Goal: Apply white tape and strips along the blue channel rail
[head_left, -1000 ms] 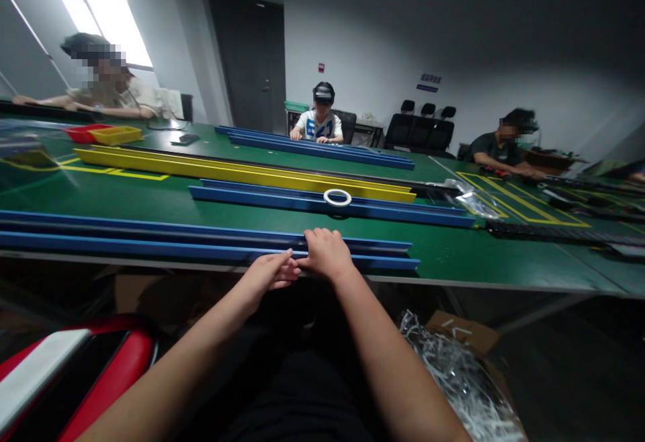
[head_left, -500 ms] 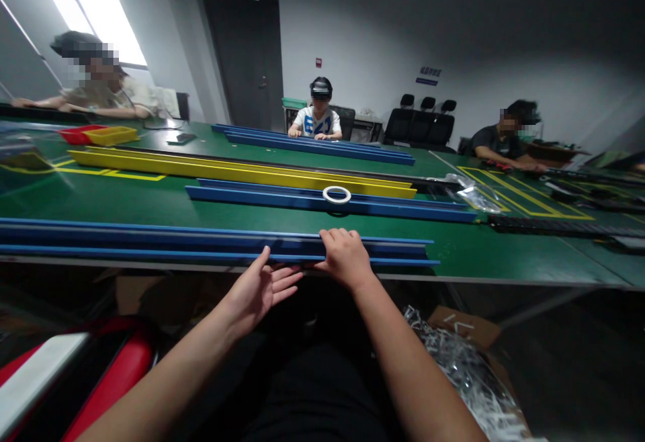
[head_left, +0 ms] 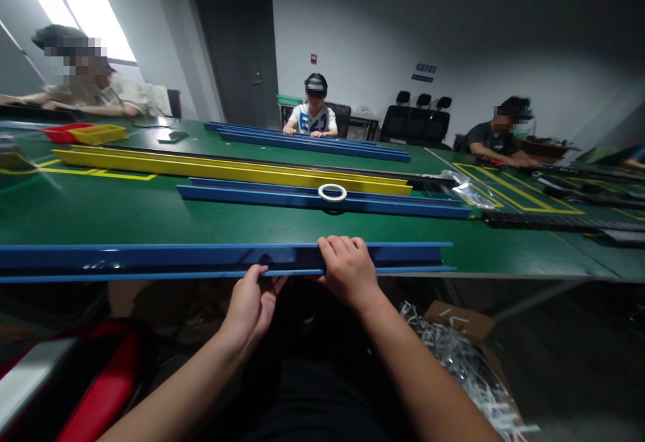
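Surface: green desk (head_left: pixel 125 217), near edge.
Thing: long blue metal channel (head_left: pixel 151 258), long axis left-right along that edge.
Left hand (head_left: pixel 250 303): pinching lower lip.
Right hand (head_left: pixel 347 271): curled over top, beside left.

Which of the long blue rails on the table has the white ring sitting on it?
The middle blue rail, just in front of the yellow rail, carries the white ring. The nearest and farthest blue rails carry none.

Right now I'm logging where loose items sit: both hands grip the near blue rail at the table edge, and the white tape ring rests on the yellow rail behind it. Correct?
Not quite. The head view shows the white tape ring on the second blue rail, not the yellow rail. Both the left hand and right hand do grip the near blue rail.
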### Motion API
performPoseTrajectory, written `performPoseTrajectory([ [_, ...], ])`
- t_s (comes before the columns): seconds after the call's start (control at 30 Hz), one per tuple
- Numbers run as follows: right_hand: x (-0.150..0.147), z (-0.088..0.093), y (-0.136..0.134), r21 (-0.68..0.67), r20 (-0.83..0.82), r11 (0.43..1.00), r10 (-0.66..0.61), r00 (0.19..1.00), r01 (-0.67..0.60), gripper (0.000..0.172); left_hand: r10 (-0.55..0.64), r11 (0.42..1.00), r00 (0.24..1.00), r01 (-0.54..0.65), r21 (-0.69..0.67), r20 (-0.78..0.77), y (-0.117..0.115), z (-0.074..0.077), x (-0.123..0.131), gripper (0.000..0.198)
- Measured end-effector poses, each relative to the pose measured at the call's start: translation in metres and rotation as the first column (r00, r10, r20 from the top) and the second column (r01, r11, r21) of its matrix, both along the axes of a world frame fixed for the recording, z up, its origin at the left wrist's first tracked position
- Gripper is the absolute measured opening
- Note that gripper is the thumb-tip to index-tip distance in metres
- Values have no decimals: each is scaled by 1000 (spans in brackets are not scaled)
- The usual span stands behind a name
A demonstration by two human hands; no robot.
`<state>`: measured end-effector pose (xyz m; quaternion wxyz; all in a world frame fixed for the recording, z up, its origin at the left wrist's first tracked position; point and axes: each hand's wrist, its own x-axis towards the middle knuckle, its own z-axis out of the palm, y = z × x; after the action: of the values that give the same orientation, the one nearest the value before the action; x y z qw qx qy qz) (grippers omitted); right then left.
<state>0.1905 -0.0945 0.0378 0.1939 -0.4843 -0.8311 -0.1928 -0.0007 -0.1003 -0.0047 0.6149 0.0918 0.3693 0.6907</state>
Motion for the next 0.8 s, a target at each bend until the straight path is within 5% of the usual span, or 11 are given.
performPoseTrajectory([
  [0.43,-4,-17,-18,77,-117,997,-18,993,27,52,174,983,982,-168,76,-76,-18,12,5,8],
  [0.8,-20,-19,-34,6,-205,996,-87,975,90,70,276,944,947,-235,231,-165,-19,40,1,11],
])
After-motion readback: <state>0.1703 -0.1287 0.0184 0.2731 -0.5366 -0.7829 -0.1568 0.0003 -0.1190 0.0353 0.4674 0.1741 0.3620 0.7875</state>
